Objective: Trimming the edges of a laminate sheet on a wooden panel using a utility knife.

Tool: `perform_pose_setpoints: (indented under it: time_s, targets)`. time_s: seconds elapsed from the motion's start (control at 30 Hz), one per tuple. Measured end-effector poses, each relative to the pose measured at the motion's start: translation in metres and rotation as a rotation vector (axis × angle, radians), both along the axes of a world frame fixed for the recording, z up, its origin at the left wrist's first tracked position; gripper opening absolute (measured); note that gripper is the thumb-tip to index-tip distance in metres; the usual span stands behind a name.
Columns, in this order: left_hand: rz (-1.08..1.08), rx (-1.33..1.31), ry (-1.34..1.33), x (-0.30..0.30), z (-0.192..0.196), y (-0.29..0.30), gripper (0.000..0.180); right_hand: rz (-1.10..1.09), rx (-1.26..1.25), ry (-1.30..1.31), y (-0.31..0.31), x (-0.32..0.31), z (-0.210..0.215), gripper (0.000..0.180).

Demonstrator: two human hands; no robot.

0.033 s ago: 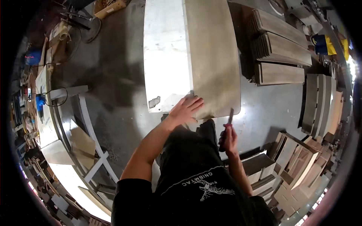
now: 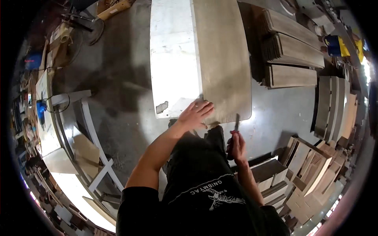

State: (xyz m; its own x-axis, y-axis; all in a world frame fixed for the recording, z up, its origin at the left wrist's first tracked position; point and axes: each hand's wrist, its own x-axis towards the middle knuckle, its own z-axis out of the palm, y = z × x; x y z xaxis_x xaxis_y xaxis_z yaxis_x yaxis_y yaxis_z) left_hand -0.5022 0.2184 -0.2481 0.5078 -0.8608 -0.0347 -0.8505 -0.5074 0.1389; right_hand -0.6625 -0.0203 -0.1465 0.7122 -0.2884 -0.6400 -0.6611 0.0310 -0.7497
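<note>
A long board with rounded near corners stretches away from me, its left part a white surface [image 2: 175, 59] and its right part a brown wood-grain sheet [image 2: 224, 63]. My left hand [image 2: 195, 114] lies flat at the near end, fingers spread across the seam and onto the brown sheet. Just off the near right corner, my right hand [image 2: 237, 147] is wrapped round the red and dark handle of a file-like tool [image 2: 237, 122]. Its narrow dark blade points away from me and overlaps the sheet's near edge in view; whether it touches cannot be made out.
Stacks of long brown boards [image 2: 293, 76] stand on the floor at the right. Wooden panels and box parts [image 2: 311, 165] crowd the lower right. To the left are a white frame [image 2: 94, 129] and a bench with a blue power tool [image 2: 41, 110].
My right hand has shifted slightly, and the tool's blade now leans more to the left. My left hand stays nearly in place on the board.
</note>
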Motion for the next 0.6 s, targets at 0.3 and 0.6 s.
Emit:
perform_pose_setpoints:
  time_s: [0.3,0.6]
  targets:
    - [0.19,-0.252,0.161,0.131,0.014,-0.032,0.058,0.435,-0.36,0.252,0.074,0.023,0.04,0.034]
    - [0.488,-0.426,0.164,0.147,0.01,-0.089,0.054,0.613,-0.572,0.191,0.106,0.065,0.054,0.035]
